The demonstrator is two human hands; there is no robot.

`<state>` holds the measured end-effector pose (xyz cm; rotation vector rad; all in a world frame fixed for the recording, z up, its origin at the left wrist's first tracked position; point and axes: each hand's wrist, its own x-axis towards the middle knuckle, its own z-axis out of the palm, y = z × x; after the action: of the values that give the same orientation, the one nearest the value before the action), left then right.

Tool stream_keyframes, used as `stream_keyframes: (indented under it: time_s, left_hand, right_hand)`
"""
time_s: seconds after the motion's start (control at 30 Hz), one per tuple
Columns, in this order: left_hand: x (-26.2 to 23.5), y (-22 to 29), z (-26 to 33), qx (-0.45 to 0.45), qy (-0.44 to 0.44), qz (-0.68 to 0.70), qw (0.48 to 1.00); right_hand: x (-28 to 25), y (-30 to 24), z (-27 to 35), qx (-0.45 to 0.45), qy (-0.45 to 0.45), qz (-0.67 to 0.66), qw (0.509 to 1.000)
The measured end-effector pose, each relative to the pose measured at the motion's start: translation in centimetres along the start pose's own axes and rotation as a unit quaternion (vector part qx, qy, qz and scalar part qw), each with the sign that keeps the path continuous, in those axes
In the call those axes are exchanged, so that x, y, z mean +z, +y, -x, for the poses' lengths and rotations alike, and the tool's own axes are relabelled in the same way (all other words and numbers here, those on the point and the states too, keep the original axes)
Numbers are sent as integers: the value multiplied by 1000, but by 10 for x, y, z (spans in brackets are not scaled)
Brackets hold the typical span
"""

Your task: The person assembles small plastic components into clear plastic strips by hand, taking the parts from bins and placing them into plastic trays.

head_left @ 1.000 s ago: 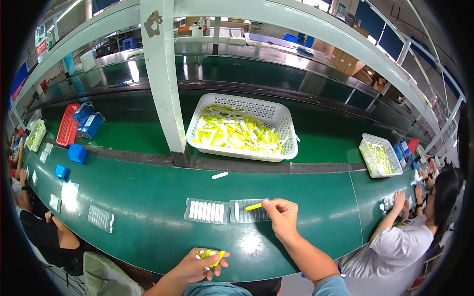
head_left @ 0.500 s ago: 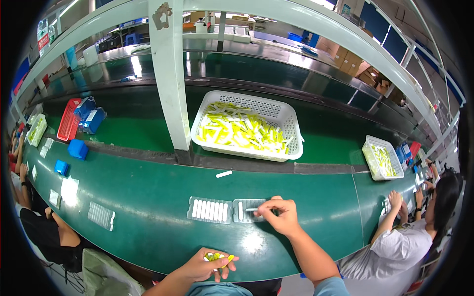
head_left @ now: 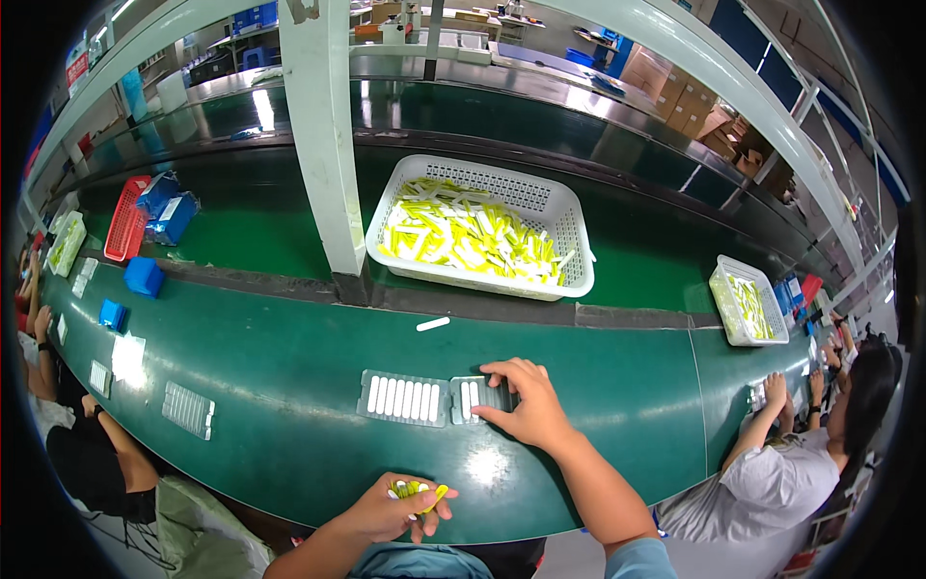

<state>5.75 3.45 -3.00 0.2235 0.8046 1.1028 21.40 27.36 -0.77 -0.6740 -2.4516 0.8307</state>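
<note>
My left hand (head_left: 403, 506), near the table's front edge, is closed around several small yellow-and-white sticks (head_left: 413, 488) with rounded ends. My right hand (head_left: 526, 400) is over a clear plastic tray (head_left: 457, 417), thumb and fingers spread apart. Its thumb tip lies close to the white sticks (head_left: 470, 398) standing side by side in that tray's left slots; the hand covers the tray's right part. Directly left is another clear tray (head_left: 367, 405), holding a row of several white sticks (head_left: 404, 398).
A white basket (head_left: 576, 227) heaped with yellow-and-white sticks stands behind the trays, beside a white post (head_left: 326, 145). One loose white stick (head_left: 434, 324) lies before it. Further left is another clear tray (head_left: 188, 410). A co-worker (head_left: 738, 473) works at the right.
My right hand has gone from pinching a white stick to spread fingers, and a second white stick now lies in the right tray. My left hand still holds its sticks.
</note>
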Motion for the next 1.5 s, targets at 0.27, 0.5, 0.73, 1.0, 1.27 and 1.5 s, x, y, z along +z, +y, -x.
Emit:
stream_keyframes:
  time_s: [0.27, 0.5, 0.73, 1.0, 1.27, 1.5]
  left_hand:
    - [5, -2, -2, 28, 15, 37, 999]
    - [3, -5, 4, 58, 2, 39, 998]
    - [3, -13, 10, 122, 32, 97, 987]
    - [9, -10, 3, 14, -3, 134, 991]
    - [8, -13, 0, -2, -57, 105, 993]
    - [8, -13, -2, -14, -80, 54, 995]
  right_hand:
    - [-2, -49, 22, -127, -60, -184, 973]
    - [3, -24, 39, 83, -67, -417, 903]
    - [-17, 9, 15, 93, -43, -331, 938]
    - [-6, 19, -10, -28, 56, -26, 998]
    - [-12, 29, 2, 145, 95, -373, 911]
    - [-21, 23, 3, 190, 50, -431, 881]
